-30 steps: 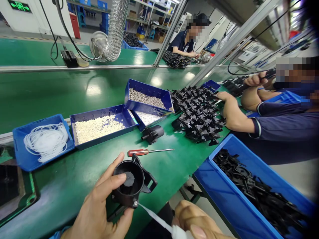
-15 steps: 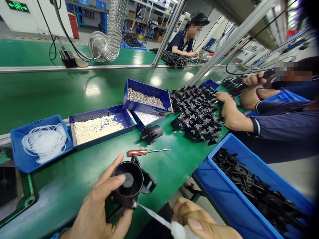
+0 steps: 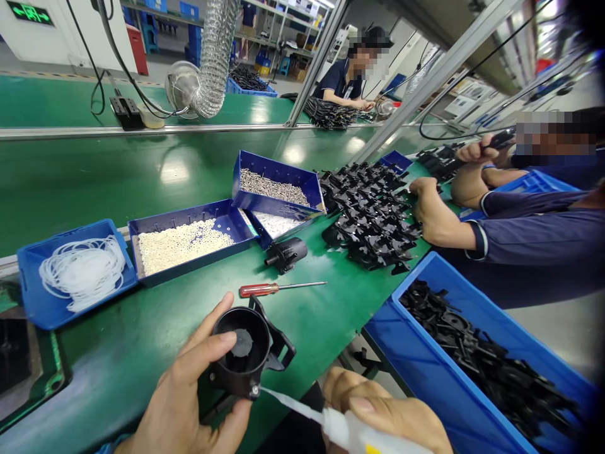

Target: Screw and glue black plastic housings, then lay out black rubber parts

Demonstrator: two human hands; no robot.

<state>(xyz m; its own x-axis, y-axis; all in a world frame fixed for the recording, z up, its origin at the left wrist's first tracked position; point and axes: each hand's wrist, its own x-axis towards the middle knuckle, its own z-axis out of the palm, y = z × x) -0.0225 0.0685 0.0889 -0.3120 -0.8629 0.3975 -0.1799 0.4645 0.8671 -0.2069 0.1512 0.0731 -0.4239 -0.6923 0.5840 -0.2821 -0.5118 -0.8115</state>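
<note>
Black plastic is what the round cup-shaped housing [image 3: 246,350] is made of. It sits low in the middle, just above the near edge of the green table [image 3: 118,183]. The left hand [image 3: 189,397] is closed around it, thumb on the rim, open side up. The right hand [image 3: 382,419] is wrapped around a white squeeze tube [image 3: 350,432]. The tube's long thin tip touches the bottom edge of the housing. A red screwdriver [image 3: 278,288] lies on the table just behind. Farther back are a small black pump [image 3: 287,253], a blue tray of white beads [image 3: 189,239] and a blue tray of white rings [image 3: 75,271]. A co-worker's hand [image 3: 425,195] rests by a pile of black parts [image 3: 373,214].
</note>
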